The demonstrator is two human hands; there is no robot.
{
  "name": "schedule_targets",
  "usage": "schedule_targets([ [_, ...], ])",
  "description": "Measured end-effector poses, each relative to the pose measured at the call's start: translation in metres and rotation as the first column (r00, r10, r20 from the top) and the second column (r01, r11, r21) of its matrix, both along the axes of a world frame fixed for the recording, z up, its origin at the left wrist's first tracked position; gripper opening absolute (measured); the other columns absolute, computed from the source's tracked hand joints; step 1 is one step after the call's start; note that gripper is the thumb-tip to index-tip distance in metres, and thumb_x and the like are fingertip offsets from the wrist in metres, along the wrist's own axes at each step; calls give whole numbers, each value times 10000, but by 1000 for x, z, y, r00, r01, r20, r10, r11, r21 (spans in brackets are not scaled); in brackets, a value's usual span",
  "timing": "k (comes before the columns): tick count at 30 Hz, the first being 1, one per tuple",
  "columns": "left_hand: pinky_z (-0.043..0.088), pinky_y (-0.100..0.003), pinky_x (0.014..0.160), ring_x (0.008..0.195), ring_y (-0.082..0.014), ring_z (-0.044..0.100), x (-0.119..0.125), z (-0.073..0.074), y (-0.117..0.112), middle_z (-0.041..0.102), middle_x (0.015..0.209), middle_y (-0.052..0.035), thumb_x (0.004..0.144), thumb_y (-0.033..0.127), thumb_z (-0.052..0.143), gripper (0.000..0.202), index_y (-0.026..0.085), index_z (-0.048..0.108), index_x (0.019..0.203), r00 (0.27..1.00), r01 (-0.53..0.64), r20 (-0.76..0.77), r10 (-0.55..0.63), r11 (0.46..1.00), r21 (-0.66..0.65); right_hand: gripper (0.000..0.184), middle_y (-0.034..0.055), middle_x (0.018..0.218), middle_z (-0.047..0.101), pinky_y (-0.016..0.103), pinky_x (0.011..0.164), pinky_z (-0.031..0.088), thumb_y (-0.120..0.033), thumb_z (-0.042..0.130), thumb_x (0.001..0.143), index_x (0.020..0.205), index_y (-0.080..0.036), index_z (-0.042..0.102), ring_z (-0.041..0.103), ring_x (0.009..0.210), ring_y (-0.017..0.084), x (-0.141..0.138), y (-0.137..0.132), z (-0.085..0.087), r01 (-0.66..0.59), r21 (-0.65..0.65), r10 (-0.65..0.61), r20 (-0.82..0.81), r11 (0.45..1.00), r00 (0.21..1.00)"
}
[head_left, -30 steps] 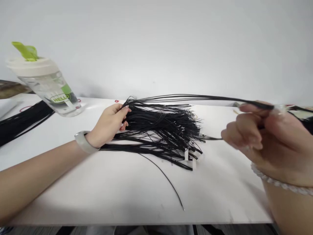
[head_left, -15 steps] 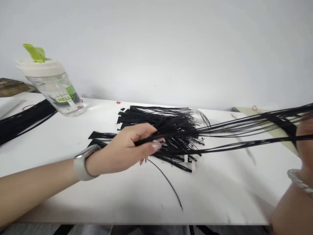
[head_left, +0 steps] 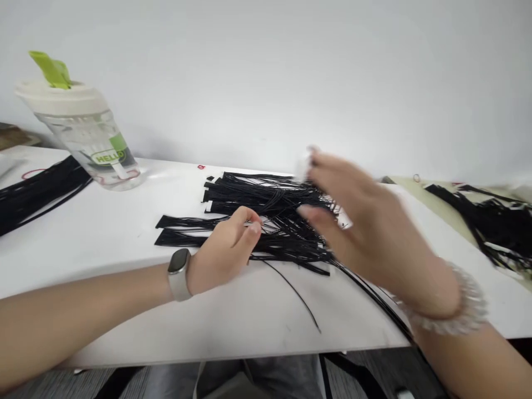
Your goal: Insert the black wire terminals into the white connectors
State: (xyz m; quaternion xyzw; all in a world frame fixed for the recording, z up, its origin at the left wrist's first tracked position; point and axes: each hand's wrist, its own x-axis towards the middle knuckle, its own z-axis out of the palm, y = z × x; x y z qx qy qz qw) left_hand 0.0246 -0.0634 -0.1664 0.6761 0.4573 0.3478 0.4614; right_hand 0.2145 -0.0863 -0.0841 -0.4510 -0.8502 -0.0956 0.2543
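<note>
Left grip (head_left: 226, 252) is set low over the near side of the pile of thin black flexible cables (head_left: 249, 197); the bulk of the pile is found beyond and to the right of it. Long axis of the pile is laid left to right, roughly parallel to the near edge of the smooth white worktop (head_left: 124, 327). Thumb and forefinger of the left grip are brought nearly together; whether a strand is pinched cannot be told. Right grip (head_left: 357, 221) is held over the right end of the pile, thumb and fingers apart, motion-blurred; nothing is clearly seen in it, and its height over the cables can't be judged. So: loose right ends are nearer the right grip, near-side bundles nearer the left. Two flat black cable bundles with squared ends (head_left: 178, 238) are extended leftward past the left grip. One single curved black cable (head_left: 299, 295) is run from beneath the left grip toward the near edge; a few long black strands (head_left: 380, 301) are passed under the right forearm. Farther right of the right grip, a tangled black cable heap (head_left: 505, 224) is laid on a pale yellow-green sheet (head_left: 419, 194). Well left of the left grip, a clear plastic cup with white lid and green spout (head_left: 78, 133) is stood beside a thick black cable bundle (head_left: 37, 191). Worktop is backed by a plain pale wall (head_left: 249, 83).
</note>
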Motion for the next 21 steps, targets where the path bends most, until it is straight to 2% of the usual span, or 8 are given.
schedule_targets([
  [2, 377, -218, 410, 378, -90, 405, -1, -2, 2, 360, 471, 72, 798, 585, 337, 399, 211, 434, 898, 999, 8, 49, -11, 999, 46, 407, 78, 1379, 325, 452, 1054, 284, -364, 366, 873, 1211, -157, 462, 318, 1260, 247, -12, 5, -14, -99, -86, 115, 220, 991, 969],
  [4, 389, -220, 405, 383, -84, 405, -2, -3, 4, 366, 508, 69, 786, 606, 331, 404, 216, 406, 861, 990, -18, 139, 20, 1000, -15, 434, 63, 1399, 292, 460, 1054, 285, -381, 320, 886, 1236, -158, 449, 294, 1275, 248, -17, 11, -26, -136, -190, 189, 296, 972, 936],
  [7, 403, -214, 390, 395, -68, 389, -1, -3, 4, 367, 562, 55, 773, 633, 304, 442, 209, 425, 807, 971, -86, 211, 111, 989, -122, 464, 71, 1418, 249, 439, 1055, 292, -388, 295, 895, 1268, -140, 418, 266, 1292, 235, -14, 19, -38, -144, -238, 212, 288, 961, 934],
  [11, 399, -195, 372, 437, -60, 399, 4, -2, 1, 390, 635, 36, 769, 612, 364, 429, 192, 449, 743, 969, -115, 200, 145, 981, -157, 493, 102, 1434, 193, 386, 1078, 259, -372, 301, 895, 1308, -108, 356, 150, 1333, 196, -13, 22, -43, -179, -275, 249, 246, 945, 937],
  [13, 390, -189, 373, 440, -56, 393, 5, -2, 0, 380, 638, 39, 781, 589, 375, 405, 192, 439, 732, 974, -105, 183, 133, 982, -155, 508, 103, 1444, 154, 380, 1082, 243, -380, 294, 894, 1326, -116, 328, 117, 1340, 191, -16, 20, -45, -197, -303, 275, 244, 933, 930],
  [17, 374, -194, 391, 437, -56, 376, 5, -4, 0, 392, 625, 36, 813, 556, 342, 396, 185, 423, 700, 985, -141, 89, 150, 985, -97, 555, 96, 1459, 60, 440, 1041, 277, -446, 329, 869, 1355, -180, 293, 189, 1312, 249, -15, 18, -46, -183, -345, 270, 220, 920, 937],
  [19, 375, -193, 384, 439, -63, 396, 5, -5, 0, 416, 628, 32, 822, 544, 332, 382, 190, 446, 735, 985, -159, 54, 165, 983, -92, 502, 100, 1439, 154, 438, 1026, 293, -433, 357, 864, 1306, -197, 388, 235, 1289, 255, -6, 22, -42, -196, -338, 264, 167, 921, 950],
  [21, 384, -184, 369, 436, -62, 421, 5, -6, 1, 436, 650, 29, 827, 538, 326, 368, 200, 466, 782, 980, -183, 62, 189, 979, -92, 374, 112, 1289, 396, 372, 959, 374, -372, 386, 867, 1153, -196, 550, 400, 1169, 218, 8, 28, -34, -183, -300, 208, 55, 936, 977],
])
